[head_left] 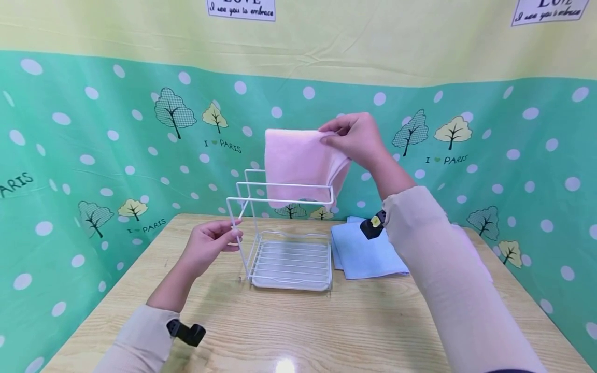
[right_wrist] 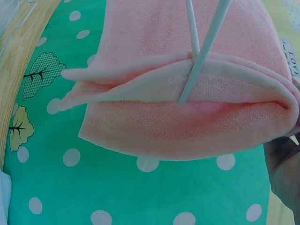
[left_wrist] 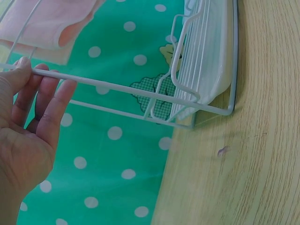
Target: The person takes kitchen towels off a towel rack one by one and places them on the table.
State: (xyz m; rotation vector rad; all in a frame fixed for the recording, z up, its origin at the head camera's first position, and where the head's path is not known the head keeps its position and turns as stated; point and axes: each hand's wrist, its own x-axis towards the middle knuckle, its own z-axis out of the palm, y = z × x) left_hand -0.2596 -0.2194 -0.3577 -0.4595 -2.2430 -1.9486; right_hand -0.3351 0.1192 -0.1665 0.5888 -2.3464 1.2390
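Note:
A white wire towel rack [head_left: 280, 201] with several top bars stands on the table. My left hand [head_left: 207, 243] holds its left upright; in the left wrist view, thumb and fingers pinch the white wire [left_wrist: 117, 87]. Above the rack, my right hand [head_left: 356, 137] pinches a folded pink towel [head_left: 298, 160] by its upper right corner. The towel hangs behind the two nearer bars and hides most of the rear one. In the right wrist view, its folded layers [right_wrist: 150, 136] part at the lower edge, with rack bars crossing in front.
A white drip tray [head_left: 291, 285] lies under the rack's wire base. Folded blue towels [head_left: 368, 254] lie right of the rack on the wooden table [head_left: 298, 331]. Another pink cloth [head_left: 475, 254] shows partly behind my right sleeve. A green dotted curtain [head_left: 140, 114] hangs behind the table.

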